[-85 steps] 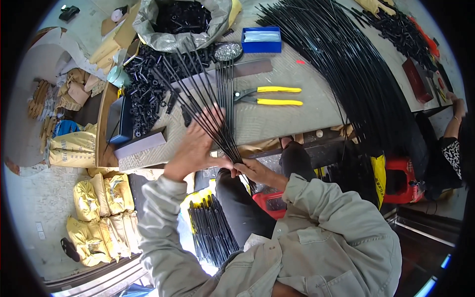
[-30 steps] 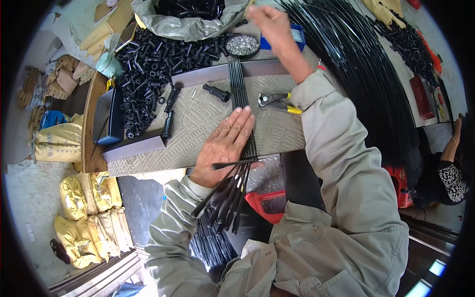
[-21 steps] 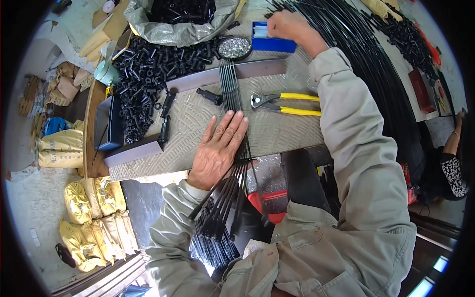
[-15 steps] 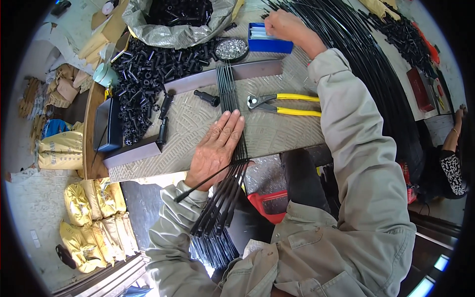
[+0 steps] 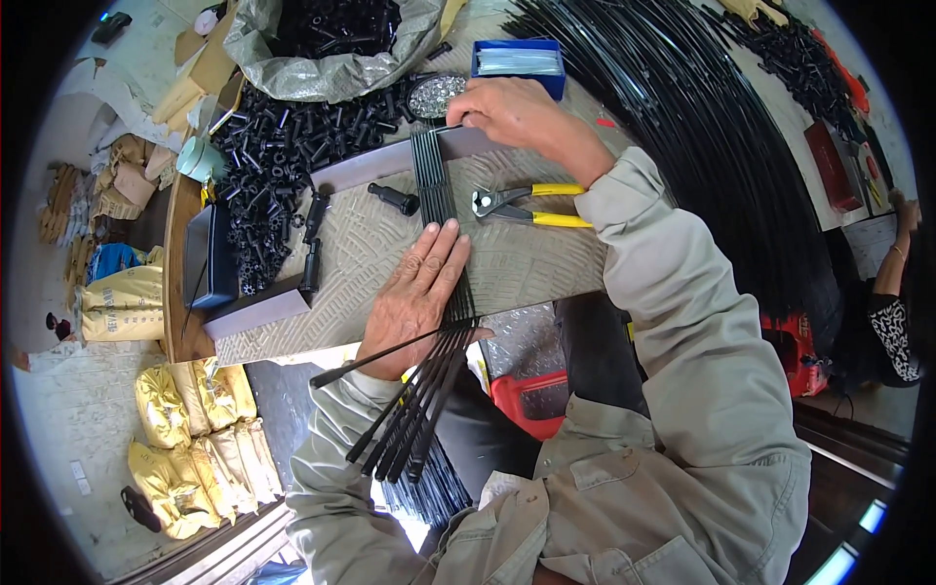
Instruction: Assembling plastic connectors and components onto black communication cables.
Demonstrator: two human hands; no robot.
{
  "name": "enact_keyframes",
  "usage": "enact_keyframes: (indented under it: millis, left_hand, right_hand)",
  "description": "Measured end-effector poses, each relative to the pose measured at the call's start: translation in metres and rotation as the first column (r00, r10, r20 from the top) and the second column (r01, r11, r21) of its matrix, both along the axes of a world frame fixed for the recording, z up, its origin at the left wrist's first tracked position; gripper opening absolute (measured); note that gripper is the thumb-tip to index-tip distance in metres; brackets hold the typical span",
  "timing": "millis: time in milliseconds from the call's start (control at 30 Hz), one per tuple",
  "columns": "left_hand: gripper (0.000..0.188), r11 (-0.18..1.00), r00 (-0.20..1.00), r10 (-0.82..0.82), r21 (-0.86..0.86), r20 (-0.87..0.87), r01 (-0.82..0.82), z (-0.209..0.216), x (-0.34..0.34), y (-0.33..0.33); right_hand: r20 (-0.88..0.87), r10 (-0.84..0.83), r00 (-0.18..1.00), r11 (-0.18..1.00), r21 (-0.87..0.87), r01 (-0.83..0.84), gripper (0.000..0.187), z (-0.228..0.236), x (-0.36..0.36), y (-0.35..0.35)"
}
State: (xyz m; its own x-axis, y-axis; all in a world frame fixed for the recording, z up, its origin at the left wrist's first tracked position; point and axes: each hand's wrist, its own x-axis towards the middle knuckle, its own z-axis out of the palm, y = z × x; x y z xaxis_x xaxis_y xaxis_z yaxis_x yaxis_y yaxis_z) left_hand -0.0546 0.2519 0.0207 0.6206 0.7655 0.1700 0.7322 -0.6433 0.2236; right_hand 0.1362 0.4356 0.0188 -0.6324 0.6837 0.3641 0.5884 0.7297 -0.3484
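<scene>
My left hand [image 5: 408, 297] lies flat, fingers stretched out, over a row of thin black rods [image 5: 429, 171] on the table. The rods run away from me across an upright metal strip [image 5: 366, 168]; their thicker black ends [image 5: 409, 429] fan out over the near edge. My right hand [image 5: 517, 115] is bent at the rods' far ends, thumb and fingers pinched together beside a round dish of small shiny pieces [image 5: 439, 96]. Whatever its fingertips hold is hidden. Yellow-handled nippers [image 5: 492, 203] and a short black tubular part [image 5: 395, 198] lie either side of the rods.
Black tubular parts [image 5: 283, 146] are heaped at left, beneath an open sack [image 5: 331, 78]. Behind my right hand stands a blue box [image 5: 557, 86] of pale thin sticks. Long black rods [image 5: 673, 97] cover the right side. Another person's arm [image 5: 892, 268] shows far right.
My right hand has moved from the blue box leftward and nearer, to the far ends of the rods by the dish. My left hand stays on the rods; their near ends have swung left.
</scene>
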Motion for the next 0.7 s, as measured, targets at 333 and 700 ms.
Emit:
enact_keyframes:
  millis: [333,700]
  left_hand:
    - [0.079,1.000,1.000,0.001,-0.012,0.021,0.000,-0.001,-0.002,-0.001]
    - [0.080,0.998,1.000,-0.007,0.059,0.007,0.007,-0.001,-0.009,-0.004]
  right_hand:
    - [-0.253,0.148,0.956,0.981,0.160,-0.110,0.008,-0.017,-0.020,0.006]
    - [-0.322,0.102,0.941,0.995,0.034,-0.096,0.008,-0.017,-0.021,-0.005]
